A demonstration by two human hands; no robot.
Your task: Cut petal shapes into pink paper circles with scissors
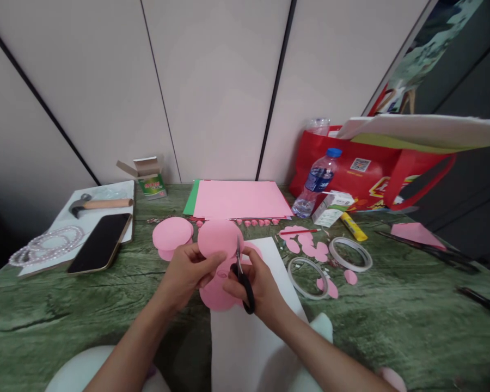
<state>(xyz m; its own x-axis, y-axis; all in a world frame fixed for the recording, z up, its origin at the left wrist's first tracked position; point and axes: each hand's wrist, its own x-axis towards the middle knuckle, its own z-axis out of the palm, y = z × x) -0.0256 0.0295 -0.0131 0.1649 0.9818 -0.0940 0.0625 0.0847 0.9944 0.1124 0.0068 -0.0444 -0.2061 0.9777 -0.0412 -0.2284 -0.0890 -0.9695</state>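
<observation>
My left hand [190, 269] pinches the lower edge of a round pink paper piece [216, 238], holding it up above the table. In my right hand [255, 275] is a pair of scissors [245, 286] with black handles, its blades pointing up at the paper's right edge. Whether the blades touch the paper I cannot tell. Below my hands, more pink paper pieces [216, 296] lie on a long white sheet [245, 348]. To the left rests a stack of pink paper circles [172, 234].
Pink and green paper sheets [240, 198] lie at the back. Rightward are two tape rolls [308, 277], pink scraps [308, 247], a glue stick [354, 227], a water bottle [316, 182] and a red bag [351, 169]. At left lie a phone [100, 243], a hammer [102, 204] and beads [49, 245].
</observation>
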